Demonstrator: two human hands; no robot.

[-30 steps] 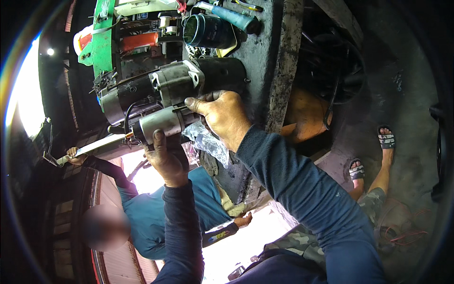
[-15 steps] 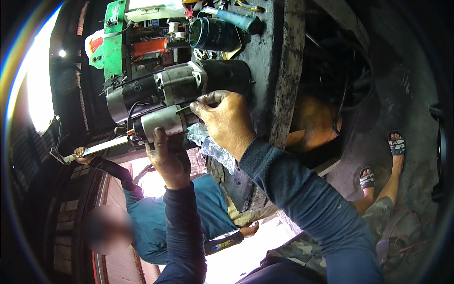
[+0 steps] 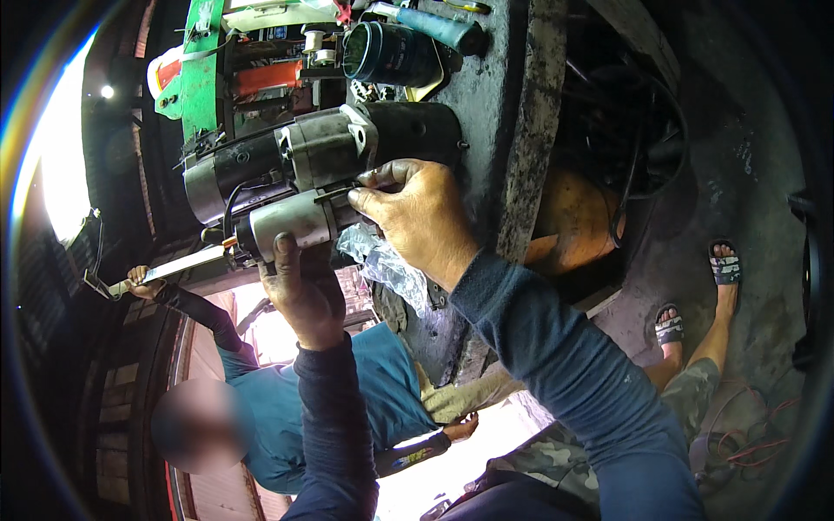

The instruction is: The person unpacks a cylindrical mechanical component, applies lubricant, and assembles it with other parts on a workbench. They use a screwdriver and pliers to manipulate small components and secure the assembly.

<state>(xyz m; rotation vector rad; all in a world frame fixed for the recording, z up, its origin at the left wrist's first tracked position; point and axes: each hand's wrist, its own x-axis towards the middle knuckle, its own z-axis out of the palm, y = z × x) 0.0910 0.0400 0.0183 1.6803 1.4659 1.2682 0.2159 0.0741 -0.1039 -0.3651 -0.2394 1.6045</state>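
Note:
A starter motor (image 3: 326, 143) with a dark, greasy body and a grey metal flange rests on the dark bench top. Alongside it sits its smaller silver cylinder, the solenoid (image 3: 291, 223), with a short cable at the left end. My left hand (image 3: 304, 291) supports the solenoid from the near side, thumb pressed on its casing and the other fingers hidden behind it. At the solenoid's right end my right hand (image 3: 421, 217) is closed, thumb and forefinger pinching a thin metal rod (image 3: 334, 194) that lies against the casing's edge.
Crumpled clear plastic (image 3: 382, 260) lies beside my right hand. Beyond the motor stand a dark blue cup (image 3: 391, 54), a blue-handled tool (image 3: 434, 28) and a green metal frame (image 3: 200, 78). Another person (image 3: 339, 399) in a teal shirt stands at the left, one hand on a pale bar (image 3: 191, 262).
The motor and bench appear slightly farther left and up in the picture. Both hands keep their hold, and the thin rod lies nearer in line with the solenoid.

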